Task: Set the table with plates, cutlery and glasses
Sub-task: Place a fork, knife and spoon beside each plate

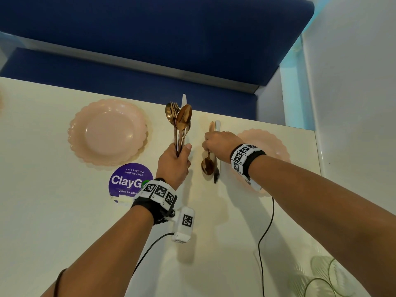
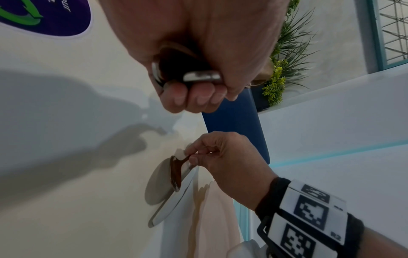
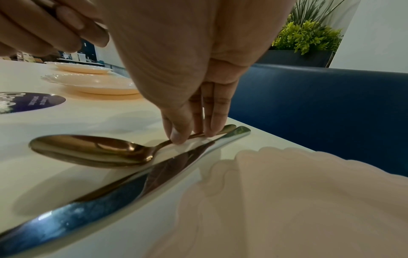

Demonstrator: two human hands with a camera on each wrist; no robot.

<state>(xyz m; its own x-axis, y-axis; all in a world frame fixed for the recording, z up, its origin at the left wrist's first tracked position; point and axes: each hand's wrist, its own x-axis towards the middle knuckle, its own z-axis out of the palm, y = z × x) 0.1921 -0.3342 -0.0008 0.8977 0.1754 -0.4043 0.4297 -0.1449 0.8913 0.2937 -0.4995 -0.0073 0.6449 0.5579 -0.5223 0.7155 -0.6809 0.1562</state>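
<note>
Left hand: my left hand (image 1: 174, 161) is fisted round a cutlery bunch (image 1: 181, 123), tips up, above the table (image 1: 53, 221).
Right hand: my right hand (image 1: 218, 144) reaches down, thumb and fingers pinching the spoon (image 3: 92, 148) handle.
Spoon: flat on the table, just beside the knife (image 3: 123, 190).
Knife: lying alongside a plate (image 3: 298, 200).

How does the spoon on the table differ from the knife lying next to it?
The spoon is copper-gold; the knife is silver. The right hand pinches the spoon's handle; the knife lies untouched, nearer the pink plate. Both lie side by side, handles toward the blue bench.
</note>
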